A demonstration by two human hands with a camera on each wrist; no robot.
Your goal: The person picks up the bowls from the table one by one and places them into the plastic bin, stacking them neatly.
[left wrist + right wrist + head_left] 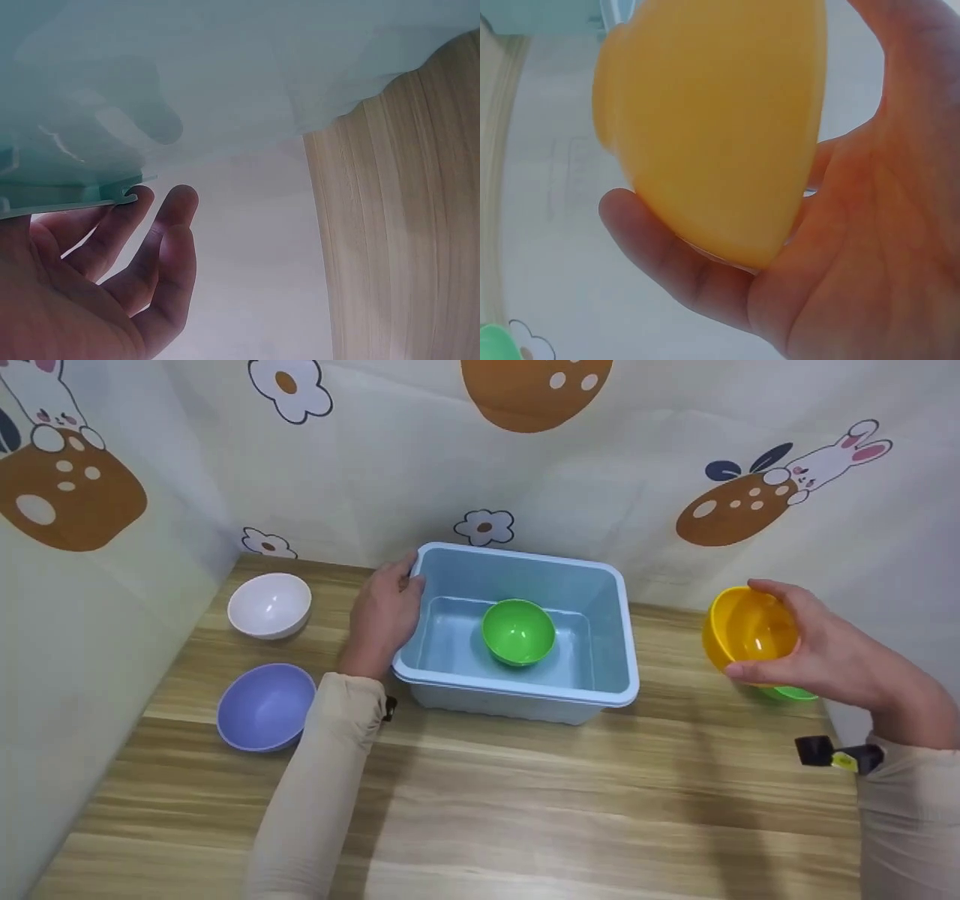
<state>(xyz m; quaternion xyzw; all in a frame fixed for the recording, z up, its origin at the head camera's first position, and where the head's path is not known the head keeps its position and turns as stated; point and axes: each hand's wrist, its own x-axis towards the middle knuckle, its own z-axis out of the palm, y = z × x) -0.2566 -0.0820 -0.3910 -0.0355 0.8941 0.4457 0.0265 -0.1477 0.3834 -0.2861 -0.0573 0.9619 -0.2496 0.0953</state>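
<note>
A light blue plastic basin (pixel 517 696) stands on the table against the back curtain, with a small green bowl (pixel 518 632) upright on its floor. My left hand (pixel 385 616) holds the basin's left rim near the far corner. In the left wrist view, the fingers (pixel 176 206) curl beneath the rim's lip (pixel 75 206). Over at the right, my right hand (pixel 832 656) grips a yellow bowl (pixel 750 630) between thumb and fingers, its opening tilted toward the hand. The right wrist view shows the yellow bowl's outer wall (pixel 712 127), held above the table.
Partly hidden below the yellow bowl is another green bowl (pixel 795 692). Left of the basin, a white bowl (pixel 270 605) and a purple bowl (pixel 266 707) stand on the wooden table (pixel 480 810). A patterned curtain (pixel 405 472) closes off the back and sides.
</note>
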